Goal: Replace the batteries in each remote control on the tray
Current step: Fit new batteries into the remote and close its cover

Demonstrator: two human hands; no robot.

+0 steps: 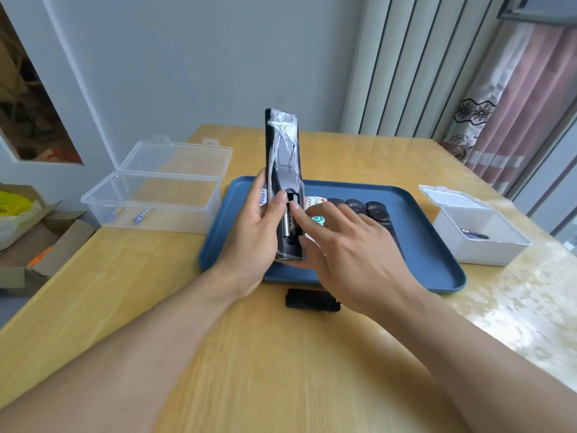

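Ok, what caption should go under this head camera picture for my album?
Left hand holds a plastic-wrapped remote upright over the blue tray while the right hand fingers a battery in its open compartment.

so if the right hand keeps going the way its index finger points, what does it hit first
Most likely the battery in the open compartment of the remote; the right hand fingertip is already at its edge, though depth is unclear.

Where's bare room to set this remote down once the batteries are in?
Bare tabletop lies in front of the battery cover, and the tray's near right corner is open. The tray's middle is crowded with remotes behind the held remote.
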